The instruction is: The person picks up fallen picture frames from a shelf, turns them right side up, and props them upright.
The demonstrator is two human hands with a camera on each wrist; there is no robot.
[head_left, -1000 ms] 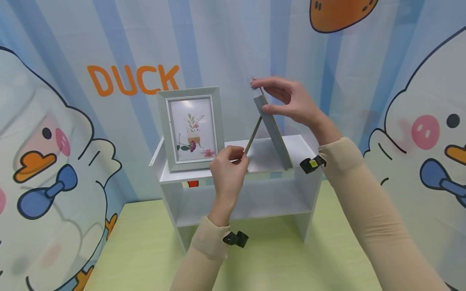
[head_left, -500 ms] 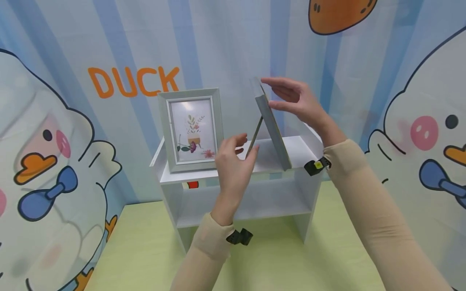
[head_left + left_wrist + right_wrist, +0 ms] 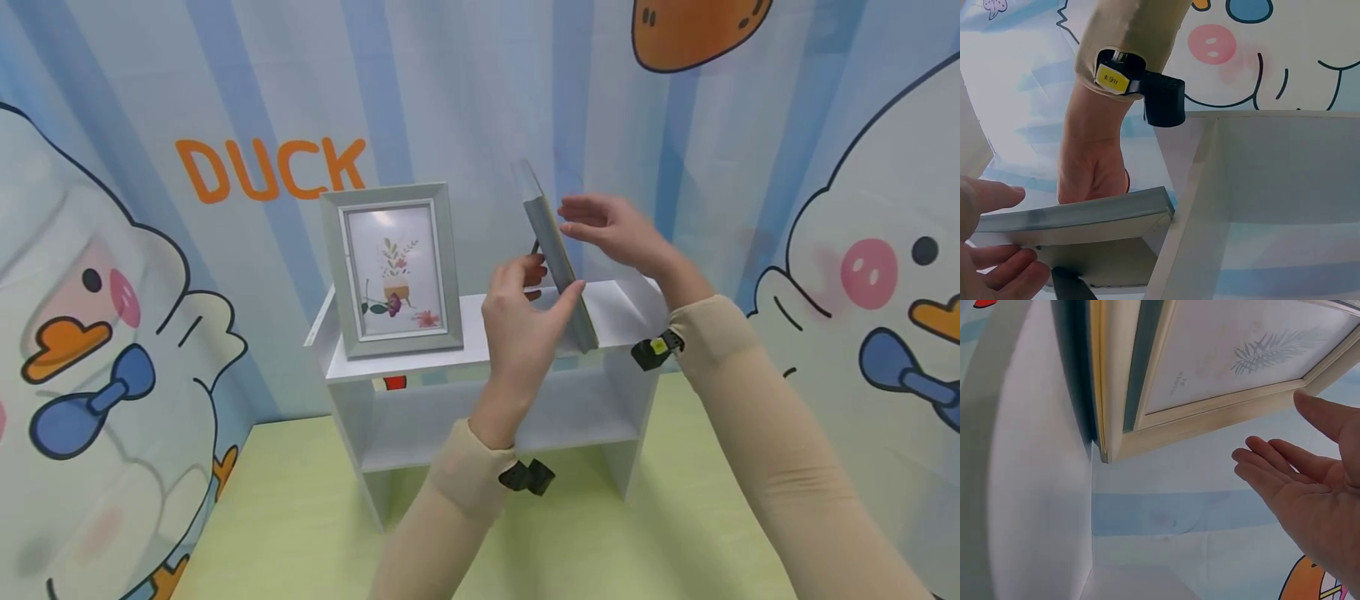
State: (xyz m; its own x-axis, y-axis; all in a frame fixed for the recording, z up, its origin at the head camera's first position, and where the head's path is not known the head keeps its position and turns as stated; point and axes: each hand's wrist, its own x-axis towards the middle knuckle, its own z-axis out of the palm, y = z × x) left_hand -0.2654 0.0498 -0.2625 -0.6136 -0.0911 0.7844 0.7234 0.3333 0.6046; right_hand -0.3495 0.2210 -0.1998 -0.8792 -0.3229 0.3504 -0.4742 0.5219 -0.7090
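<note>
On the white shelf unit's top (image 3: 472,333), a picture frame (image 3: 553,246) stands edge-on and leaning, propped by a dark strut (image 3: 1071,284) on its back. My left hand (image 3: 521,329) reaches round its near edge, thumb on one side and fingers on the other. In the left wrist view the thumb (image 3: 997,196) is apart from the frame; whether the fingers touch its back I cannot tell. Beside the picture side, my right hand (image 3: 622,237) has its fingers extended and holds nothing. The right wrist view shows a leaf print (image 3: 1272,351) behind the frame's glass.
Left of it on the same top stands another picture frame (image 3: 453,275), facing me, with a potted-plant print. A lower shelf (image 3: 577,408) lies beneath. The unit stands on a pale green surface (image 3: 300,500) before a curtain with duck figures.
My left hand has let go of the strut and moved right to the leaning frame's near edge. The right hand has left the frame's top and moved lower and right.
</note>
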